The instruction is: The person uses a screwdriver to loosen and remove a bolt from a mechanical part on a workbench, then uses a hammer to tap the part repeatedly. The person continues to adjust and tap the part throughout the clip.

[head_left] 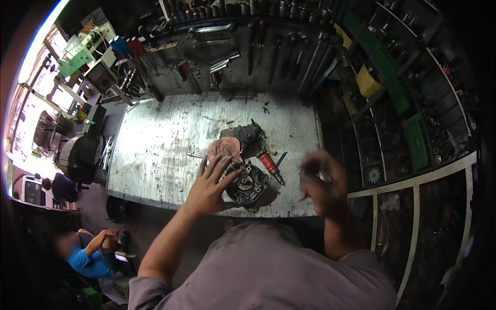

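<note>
Left hand [207, 187] splays against metal casing [247, 190]; right hand [329, 187] grips blurred dark object [312, 168].

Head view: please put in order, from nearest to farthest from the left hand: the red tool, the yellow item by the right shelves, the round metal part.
From the left hand:
1. Round metal part, immediately right.
2. Red tool, farther right.
3. Yellow item, far upper right.
</note>
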